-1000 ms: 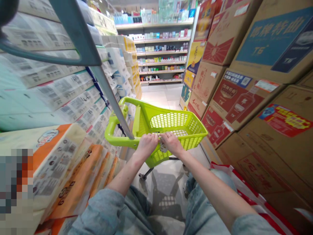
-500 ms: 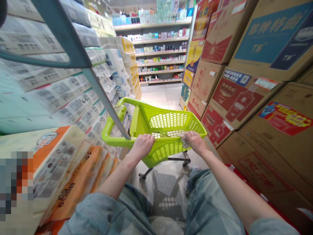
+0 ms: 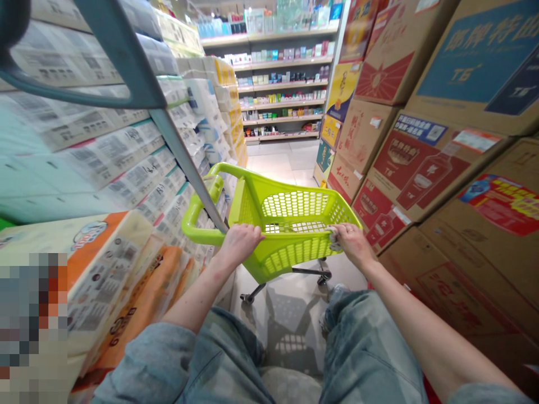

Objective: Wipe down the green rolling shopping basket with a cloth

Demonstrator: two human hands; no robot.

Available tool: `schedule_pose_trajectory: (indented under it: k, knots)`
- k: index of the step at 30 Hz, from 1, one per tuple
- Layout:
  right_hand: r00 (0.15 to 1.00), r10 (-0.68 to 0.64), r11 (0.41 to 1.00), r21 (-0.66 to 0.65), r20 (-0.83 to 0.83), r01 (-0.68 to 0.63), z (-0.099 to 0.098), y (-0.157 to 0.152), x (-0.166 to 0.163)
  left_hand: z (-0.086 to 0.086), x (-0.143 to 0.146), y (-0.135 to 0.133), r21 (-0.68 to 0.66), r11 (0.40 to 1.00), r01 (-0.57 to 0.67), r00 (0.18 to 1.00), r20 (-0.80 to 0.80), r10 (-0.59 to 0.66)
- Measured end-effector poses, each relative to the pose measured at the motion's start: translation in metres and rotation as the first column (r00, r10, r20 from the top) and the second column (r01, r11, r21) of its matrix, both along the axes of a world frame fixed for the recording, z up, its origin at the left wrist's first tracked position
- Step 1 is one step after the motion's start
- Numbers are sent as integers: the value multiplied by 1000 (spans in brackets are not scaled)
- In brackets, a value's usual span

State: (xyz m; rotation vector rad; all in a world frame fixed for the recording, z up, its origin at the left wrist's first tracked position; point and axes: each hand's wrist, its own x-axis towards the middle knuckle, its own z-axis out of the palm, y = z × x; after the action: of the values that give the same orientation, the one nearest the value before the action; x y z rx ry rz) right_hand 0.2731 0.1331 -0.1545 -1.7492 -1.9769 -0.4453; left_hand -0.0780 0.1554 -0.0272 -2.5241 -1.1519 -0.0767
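Note:
A small lime-green plastic shopping cart [image 3: 290,252] stands sideways in front of my legs, its basket bare inside. My left hand [image 3: 241,242] is closed over the near rim, close to the cart's handle end. Farther right on that rim, my right hand [image 3: 353,242] pinches a crumpled greyish-white cloth [image 3: 335,238] against the edge; the fingers partly cover it. A grey pole [image 3: 189,168] slants down to the cart's handle corner, and its upper end carries a blue-grey looped plastic part [image 3: 138,84].
Stacked packs of paper goods [image 3: 126,151] line the left side, with orange-and-cream packs [image 3: 113,286] nearer me. Printed cardboard cartons [image 3: 421,163] rise on the right. Shelves of small products [image 3: 282,84] stand at the far end of the tiled floor [image 3: 290,163].
My right hand, with the cloth, has slid right along the rim toward the cart's front end. My left hand has shifted slightly left on the rim. The view has turned a little.

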Motion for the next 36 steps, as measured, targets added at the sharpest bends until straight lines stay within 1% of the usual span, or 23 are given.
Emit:
schedule_pose_trajectory:
  k: [3,7,9,10,11,13,16,20,23,25,26,27,29,32,34,36]
  knots:
    - [992,120,993,-13,26,-119,15,3,-52,-1,0,0,18,1000,3,1000,-3,-3]
    - [976,215,976,33,-28,-214,32,11,-134,-4,3,-3,31,1000,4,1000,19,-4]
    - [970,233,972,57,-65,-229,36,13,-160,-5,3,-4,28,1000,7,999,37,-9]
    - [967,244,969,65,-74,-239,37,13,-167,-5,3,-4,26,1000,12,999,42,-13]
    - [964,255,966,68,-75,-250,37,13,-169,-5,2,-4,26,1000,17,999,45,-19]
    - [963,263,964,60,-59,-259,35,11,-161,-4,1,-4,28,999,28,999,42,-29]
    - [974,223,974,49,-33,-222,28,5,-134,-4,0,-5,30,999,35,999,37,-36]
    - [984,164,983,95,-68,-157,17,-6,-91,-4,1,-9,35,998,44,998,53,-46]
    - [973,102,979,193,-207,-61,8,-19,-65,-5,3,-12,11,999,35,997,74,-35]
    - [939,25,965,254,-344,67,0,-31,-55,-5,4,-12,-1,1000,25,996,84,-25]
    - [910,-25,955,259,-414,144,-5,-37,-52,-6,5,-12,1,1000,23,996,86,-23]
    - [872,-82,946,238,-482,221,-10,-43,-50,-7,6,-11,7,1000,22,996,86,-22]
    - [784,-194,937,124,-589,325,-20,-55,-52,-9,8,-10,22,999,26,996,85,-28]
    - [676,-326,923,-68,-661,379,-32,-67,-62,-10,11,-8,31,999,35,995,89,-38]
    - [631,-380,902,-119,-676,415,-33,-70,-72,-10,13,-7,27,999,35,995,94,-38]
    - [626,-404,892,-136,-667,431,-30,-68,-81,-9,15,-7,21,999,33,995,91,-35]
